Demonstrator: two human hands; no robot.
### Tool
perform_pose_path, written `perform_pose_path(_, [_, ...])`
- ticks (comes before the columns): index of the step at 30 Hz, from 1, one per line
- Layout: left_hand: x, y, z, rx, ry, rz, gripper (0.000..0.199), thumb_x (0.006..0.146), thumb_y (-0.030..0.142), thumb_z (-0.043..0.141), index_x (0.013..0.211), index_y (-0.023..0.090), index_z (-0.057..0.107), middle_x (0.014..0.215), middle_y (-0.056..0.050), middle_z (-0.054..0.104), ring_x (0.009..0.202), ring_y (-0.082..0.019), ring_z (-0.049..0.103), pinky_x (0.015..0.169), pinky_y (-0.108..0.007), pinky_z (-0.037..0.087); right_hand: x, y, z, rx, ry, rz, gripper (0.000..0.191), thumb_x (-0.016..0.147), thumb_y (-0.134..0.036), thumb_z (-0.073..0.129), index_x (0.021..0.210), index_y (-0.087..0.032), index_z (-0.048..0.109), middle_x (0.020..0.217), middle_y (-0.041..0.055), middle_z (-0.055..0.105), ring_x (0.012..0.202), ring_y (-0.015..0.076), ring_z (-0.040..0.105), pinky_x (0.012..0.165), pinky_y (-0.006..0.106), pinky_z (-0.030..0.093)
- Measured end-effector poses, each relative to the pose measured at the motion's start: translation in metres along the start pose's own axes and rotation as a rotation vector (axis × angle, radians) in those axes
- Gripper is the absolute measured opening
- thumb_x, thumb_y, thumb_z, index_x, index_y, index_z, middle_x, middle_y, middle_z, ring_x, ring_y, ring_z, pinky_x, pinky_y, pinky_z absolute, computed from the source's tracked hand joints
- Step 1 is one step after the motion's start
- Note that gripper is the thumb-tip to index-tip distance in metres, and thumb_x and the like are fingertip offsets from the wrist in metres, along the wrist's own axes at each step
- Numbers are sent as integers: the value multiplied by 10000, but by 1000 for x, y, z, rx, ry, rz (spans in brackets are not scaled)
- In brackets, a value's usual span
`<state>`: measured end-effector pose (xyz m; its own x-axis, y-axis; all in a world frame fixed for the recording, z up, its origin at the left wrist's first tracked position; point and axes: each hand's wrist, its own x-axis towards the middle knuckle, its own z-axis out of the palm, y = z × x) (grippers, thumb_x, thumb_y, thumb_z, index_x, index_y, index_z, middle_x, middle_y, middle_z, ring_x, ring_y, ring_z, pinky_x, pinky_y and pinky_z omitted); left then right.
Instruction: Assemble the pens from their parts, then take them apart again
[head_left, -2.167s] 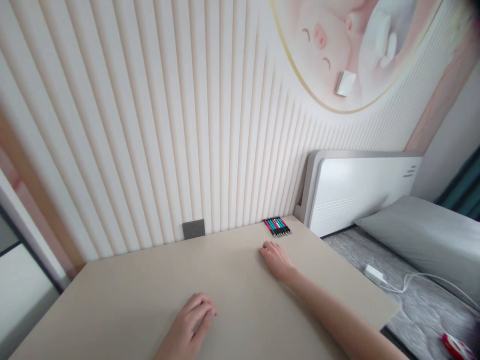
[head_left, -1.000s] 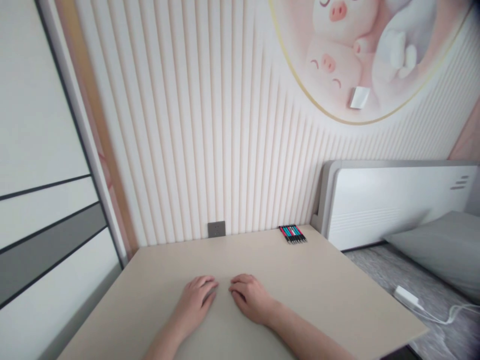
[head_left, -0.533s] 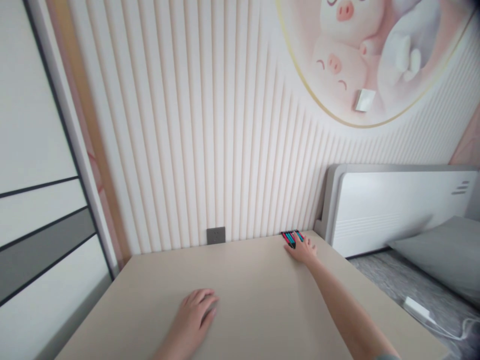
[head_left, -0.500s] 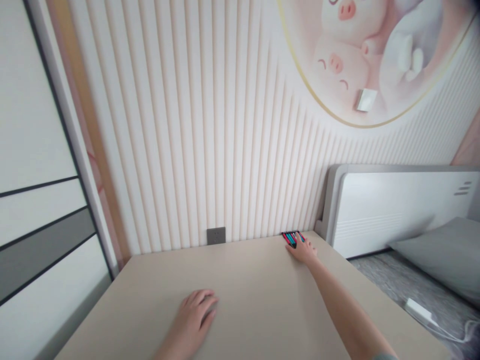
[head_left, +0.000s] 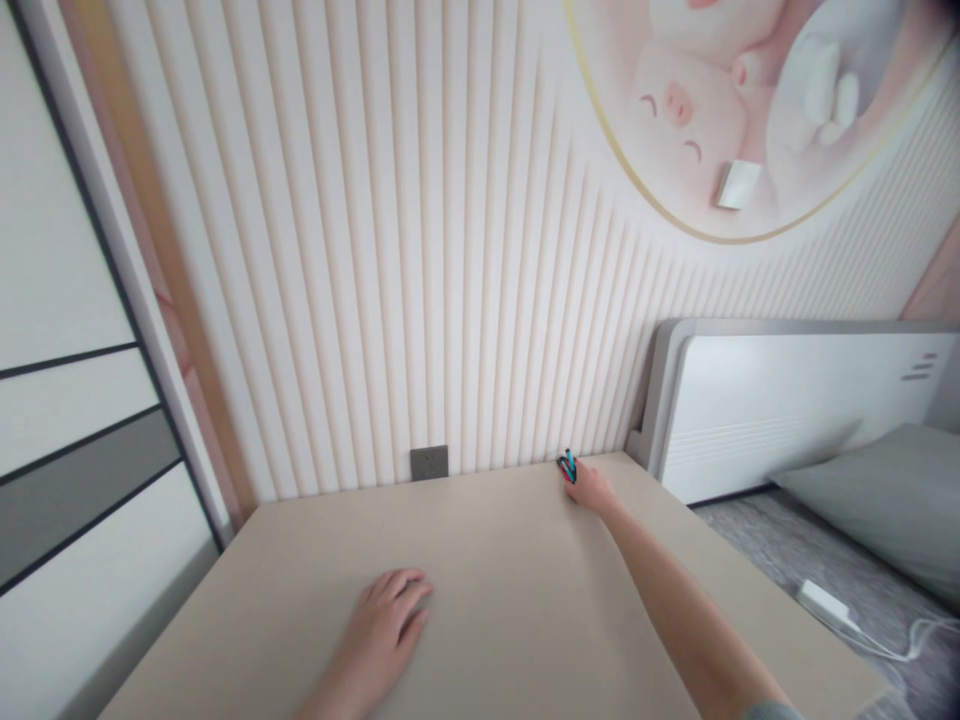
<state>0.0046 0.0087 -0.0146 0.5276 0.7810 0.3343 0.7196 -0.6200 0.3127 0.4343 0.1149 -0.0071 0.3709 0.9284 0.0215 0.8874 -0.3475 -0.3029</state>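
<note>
At the far right part of the beige table (head_left: 480, 560), near the wall, my right hand (head_left: 590, 488) is closed around a bunch of slim pens (head_left: 568, 466) in black, blue and pink. The pens stick out past the fingers on the wall side, and the palm hides the rest of them. My left hand (head_left: 391, 608) rests palm down on the near middle of the table, its fingers slightly curved and the thumb apart, with no object seen in it.
Behind the table rises a ribbed white wall with a dark socket (head_left: 429, 462). A bed headboard (head_left: 787, 400), a grey pillow (head_left: 885, 500) and a white adapter with cables (head_left: 826, 604) are at right. A cabinet (head_left: 67, 480) stands at left.
The pens lay side by side in a flat row under my spread right hand; now they are bunched together in its closed fingers. My left hand has barely moved.
</note>
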Motion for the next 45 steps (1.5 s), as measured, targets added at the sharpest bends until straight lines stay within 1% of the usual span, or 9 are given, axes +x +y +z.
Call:
perform_pose_path(8, [-2,0,5,-41,43,-26,370,896,247,507,1262,263,561,1245,-73,594,1156,-238,544,1009,-428,437,-93,-66,18,201,-28,-435,650,767,-189,555,1402,-253,429,1136,68,671,1013,234,621,816,267,436])
perform_pose_path(13, [-4,5,5,-56,156,-82,645,857,223,570,1452,259,321,1432,-104,431,1341,-261,369,1101,-483,333,-152,-124,30,282,-105,-873,683,772,-136,522,1425,-299,401,1064,50,643,957,213,616,838,279,444])
perform_pose_path(16, [-6,9,2,-37,180,-115,712,835,271,628,1465,271,296,1505,-119,319,1374,-290,315,1096,-499,325,-170,-142,29,312,-157,-964,593,829,-189,553,1399,-310,442,1050,49,627,954,210,607,858,297,446])
perform_pose_path(19, [-7,10,1,6,156,-129,493,860,274,608,1340,258,495,1449,-108,398,1327,-294,381,1089,-498,328,-176,-139,28,363,-192,-986,558,844,-322,625,1381,-311,472,1138,64,604,1039,230,575,926,336,428])
perform_pose_path(23, [-4,12,1,-13,113,-121,362,877,206,577,1237,243,584,1294,-85,539,1202,-256,494,1046,-456,385,-170,-116,27,397,-169,-955,453,920,-327,523,1370,-283,489,1178,82,604,1075,228,557,957,363,416])
perform_pose_path(27, [-1,16,-3,-22,106,-101,304,872,168,584,1164,240,626,1148,-64,595,1082,-230,546,970,-414,437,-155,-98,31,432,-162,-898,314,964,-304,416,1139,-223,663,1068,87,656,993,218,589,912,361,444])
perform_pose_path(34, [-1,25,-7,41,63,-10,274,923,218,537,1168,302,629,1131,-42,586,1062,-225,554,926,-405,440,-151,-94,33,450,-130,-789,403,884,-221,461,1268,-217,585,1041,83,679,963,221,603,913,377,437])
perform_pose_path(40, [-2,34,-9,64,17,63,302,914,230,552,1206,293,593,1136,-51,584,1073,-236,546,910,-397,443,-157,-107,34,382,-77,-709,330,930,-385,449,1117,-237,677,987,69,681,948,229,601,868,355,437])
perform_pose_path(45, [3,30,-5,101,5,44,404,881,119,539,1239,302,575,1136,-53,590,1053,-234,550,898,-388,441,-145,-109,49,392,-66,-609,328,940,-333,419,1022,-214,714,963,75,686,882,203,625,821,303,454])
